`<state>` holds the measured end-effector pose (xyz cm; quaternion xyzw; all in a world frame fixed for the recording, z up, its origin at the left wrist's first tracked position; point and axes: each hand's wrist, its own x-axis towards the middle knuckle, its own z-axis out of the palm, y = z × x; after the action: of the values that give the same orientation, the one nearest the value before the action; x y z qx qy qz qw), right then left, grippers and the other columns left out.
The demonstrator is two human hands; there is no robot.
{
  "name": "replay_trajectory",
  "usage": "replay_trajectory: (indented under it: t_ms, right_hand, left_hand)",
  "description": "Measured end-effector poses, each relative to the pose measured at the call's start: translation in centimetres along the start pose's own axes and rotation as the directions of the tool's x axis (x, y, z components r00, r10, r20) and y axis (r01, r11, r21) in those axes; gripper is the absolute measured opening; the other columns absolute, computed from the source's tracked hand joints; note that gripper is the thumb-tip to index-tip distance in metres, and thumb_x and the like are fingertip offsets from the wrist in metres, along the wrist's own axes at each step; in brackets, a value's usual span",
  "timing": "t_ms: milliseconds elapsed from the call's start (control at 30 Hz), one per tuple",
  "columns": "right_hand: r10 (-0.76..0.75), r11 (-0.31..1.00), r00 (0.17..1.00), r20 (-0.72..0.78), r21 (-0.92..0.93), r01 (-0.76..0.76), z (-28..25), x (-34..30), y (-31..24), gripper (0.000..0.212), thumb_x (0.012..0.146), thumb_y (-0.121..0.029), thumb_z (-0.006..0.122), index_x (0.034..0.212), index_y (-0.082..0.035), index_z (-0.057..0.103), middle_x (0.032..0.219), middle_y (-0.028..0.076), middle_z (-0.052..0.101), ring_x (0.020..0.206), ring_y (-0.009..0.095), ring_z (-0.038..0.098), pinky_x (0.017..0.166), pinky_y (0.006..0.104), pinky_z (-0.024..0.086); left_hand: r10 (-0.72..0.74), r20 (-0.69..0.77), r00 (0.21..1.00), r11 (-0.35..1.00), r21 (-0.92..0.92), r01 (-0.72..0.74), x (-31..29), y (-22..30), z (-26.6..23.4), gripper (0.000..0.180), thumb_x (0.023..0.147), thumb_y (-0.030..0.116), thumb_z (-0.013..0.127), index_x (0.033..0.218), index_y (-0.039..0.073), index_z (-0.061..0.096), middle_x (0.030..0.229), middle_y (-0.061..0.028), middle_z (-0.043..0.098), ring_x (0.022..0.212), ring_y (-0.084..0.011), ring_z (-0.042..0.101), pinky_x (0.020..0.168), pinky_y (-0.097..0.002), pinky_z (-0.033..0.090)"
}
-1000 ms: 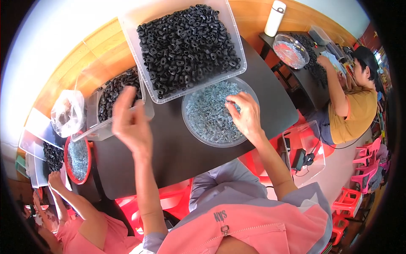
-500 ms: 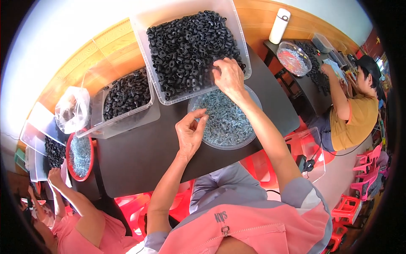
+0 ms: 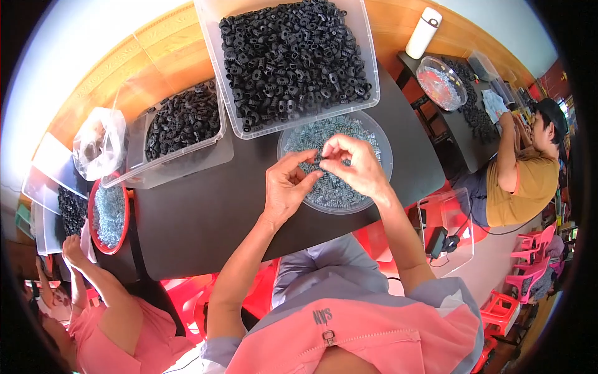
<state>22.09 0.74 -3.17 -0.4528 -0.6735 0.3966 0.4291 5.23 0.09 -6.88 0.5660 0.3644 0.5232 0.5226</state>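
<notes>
My two hands meet over a round clear bowl (image 3: 381,149) filled with small bluish metal springs (image 3: 336,194). Between the fingertips sits a small black plastic part (image 3: 319,159), mostly covered by the fingers. My right hand (image 3: 360,167) pinches this part between thumb and forefinger. My left hand (image 3: 286,187) is curled, its forefinger and thumb close up against the part from the left; whatever lies in its fingertips is too small to make out. Just beyond the bowl, a big clear tub (image 3: 311,123) holds a heap of similar black plastic parts (image 3: 293,62).
Left of the tub stands a second clear bin (image 3: 180,168) of black parts, with a plastic bag (image 3: 99,143) and a red-rimmed basin (image 3: 127,218) of springs beyond. Co-workers sit at left and right. A white bottle (image 3: 423,32) stands on the right-hand table.
My right hand has come back from the tub of black parts to my left hand, bringing a small black part. The left hand has shifted slightly to the right.
</notes>
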Motion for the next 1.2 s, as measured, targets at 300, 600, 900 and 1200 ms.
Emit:
replay_trajectory:
  t_ms: [300, 600, 900, 1200]
  right_hand:
    - [-0.057, 0.98, 0.989, -0.137, -0.195, 0.03, -2.8, -0.8, 1.1, 0.005, 0.079, -0.004, 0.065, 0.083, -0.003, 0.065, 0.077, 0.007, 0.062, 0.068, 0.016, 0.061, 0.06, 0.0272, 0.048]
    - [-0.011, 0.715, 0.991, -0.132, -0.694, -0.085, -1.8, -3.9, 2.7, 0.014, 0.065, -0.01, 0.073, 0.075, -0.008, 0.063, 0.076, 0.007, 0.057, 0.08, 0.028, 0.056, 0.068, 0.0405, 0.045]
    - [0.092, 0.982, 0.98, -0.178, -0.149, -0.119, -2.4, -3.6, 2.8, 0.01, 0.078, -0.001, 0.067, 0.088, 0.0, 0.066, 0.082, 0.007, 0.064, 0.073, 0.012, 0.061, 0.064, 0.0246, 0.048]
    - [0.015, 1.0, 0.992, -0.124, -0.008, -0.016, -0.9, -2.9, -0.1, 0.01, 0.079, 0.0, 0.066, 0.089, 0.001, 0.066, 0.082, 0.006, 0.062, 0.075, 0.01, 0.059, 0.065, 0.0232, 0.047]
  left_hand:
    - [-0.052, 0.023, 0.998, 0.998, -0.017, 0.053, -0.1, 0.1, -0.3, 0.02, 0.076, -0.006, 0.068, 0.094, 0.002, 0.068, 0.084, -0.0028, 0.061, 0.056, -0.0039, 0.054, 0.048, -0.0172, 0.044]
    - [-0.065, 0.017, 0.998, 0.994, 0.084, 0.064, -0.1, 0.0, -0.3, 0.018, 0.078, -0.005, 0.067, 0.095, 0.0, 0.066, 0.079, -0.0012, 0.061, 0.057, -0.0031, 0.055, 0.049, -0.0167, 0.045]
    - [-0.051, 0.038, 0.998, 0.998, 0.038, 0.05, -0.2, 0.2, -0.3, 0.02, 0.076, -0.005, 0.068, 0.095, 0.002, 0.068, 0.083, -0.0016, 0.06, 0.057, -0.0029, 0.053, 0.05, -0.0165, 0.045]
    - [-0.024, 0.069, 0.997, 0.999, 0.04, 0.021, -0.2, -0.3, -0.3, 0.022, 0.074, -0.004, 0.07, 0.094, 0.005, 0.07, 0.083, -0.0017, 0.063, 0.055, -0.003, 0.052, 0.048, -0.0171, 0.041]
